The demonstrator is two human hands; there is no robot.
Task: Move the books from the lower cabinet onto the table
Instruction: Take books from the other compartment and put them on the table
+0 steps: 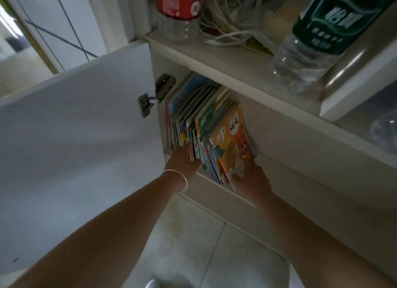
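Observation:
A row of several thin, colourful books stands on edge in the open lower cabinet; the rightmost one has an orange cover and leans out. My left hand, with a bracelet on the wrist, reaches into the left part of the row, its fingers hidden among the books. My right hand grips the near edge of the books on the right, by the orange cover. Both forearms stretch in from below.
The white cabinet door hangs open at the left, its hinge by the books. On the shelf above stand a red-labelled bottle, a tangle of white cables and a green-labelled water bottle. Tiled floor lies below.

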